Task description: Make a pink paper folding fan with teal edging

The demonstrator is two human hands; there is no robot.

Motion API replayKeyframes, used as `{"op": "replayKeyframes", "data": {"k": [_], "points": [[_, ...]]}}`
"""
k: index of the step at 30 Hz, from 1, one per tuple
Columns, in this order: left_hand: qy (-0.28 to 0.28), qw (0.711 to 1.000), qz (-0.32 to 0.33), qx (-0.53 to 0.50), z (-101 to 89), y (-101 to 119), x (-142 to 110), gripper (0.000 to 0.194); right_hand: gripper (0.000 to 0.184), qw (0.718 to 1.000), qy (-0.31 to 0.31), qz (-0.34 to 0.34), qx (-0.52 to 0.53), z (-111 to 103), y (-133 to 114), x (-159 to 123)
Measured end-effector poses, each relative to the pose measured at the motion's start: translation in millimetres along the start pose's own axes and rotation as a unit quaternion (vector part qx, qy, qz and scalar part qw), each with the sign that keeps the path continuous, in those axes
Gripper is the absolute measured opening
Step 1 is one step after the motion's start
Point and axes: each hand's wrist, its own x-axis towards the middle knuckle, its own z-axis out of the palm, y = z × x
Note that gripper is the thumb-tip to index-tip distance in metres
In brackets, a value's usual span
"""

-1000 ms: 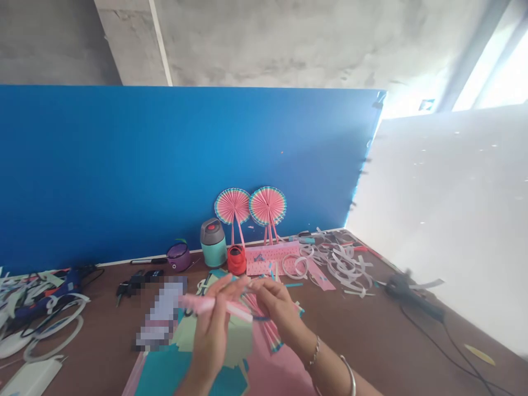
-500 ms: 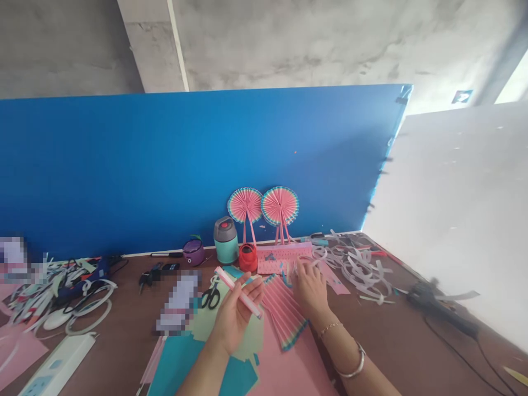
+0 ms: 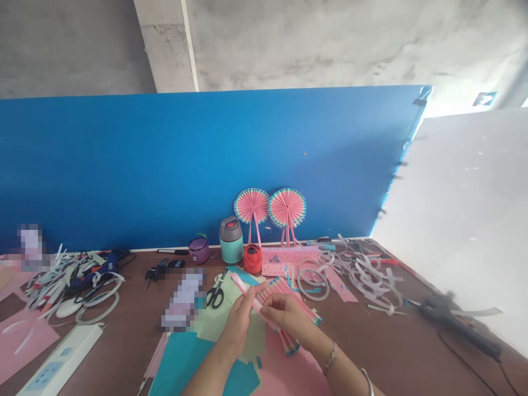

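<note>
My left hand point(image 3: 243, 313) is closed around a narrow folded pink paper strip point(image 3: 239, 283), thumb along its side. The strip slants from upper left to lower right. My right hand point(image 3: 284, 316) meets it near the lower end, thumb and fingers pinched together on it; the exact contact is partly hidden. Under and behind the right hand lies pleated pink paper point(image 3: 303, 308) with blue-green edges. Below both hands are pale green paper point(image 3: 256, 344), blue paper point(image 3: 181, 357) and a pink sheet point(image 3: 297, 374).
Black scissors point(image 3: 215, 297) lie left of the hands. Two round pleated fans point(image 3: 287, 207) lean on the blue partition behind a red pot point(image 3: 252, 259) and a teal flask point(image 3: 231, 248). Curled white strips point(image 3: 363, 275) and a glue gun point(image 3: 449, 319) lie right, a power strip point(image 3: 61, 357) left.
My right hand has come back from the curled strips at the rear and closed on the folded strip in my left hand. The view has shifted slightly.
</note>
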Motion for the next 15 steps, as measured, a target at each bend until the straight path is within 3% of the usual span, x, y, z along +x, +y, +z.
{"op": "replayKeyframes", "data": {"k": [7,15], "points": [[0.074,0.997,0.008,0.008,-12.0,7,12,0.051,0.018,0.999,0.008,0.003,-0.053,-6,5,3],[0.064,0.997,0.007,-0.030,-12.6,19,11,0.054,0.014,0.994,0.033,0.011,-0.104,-19,15,10]]}}
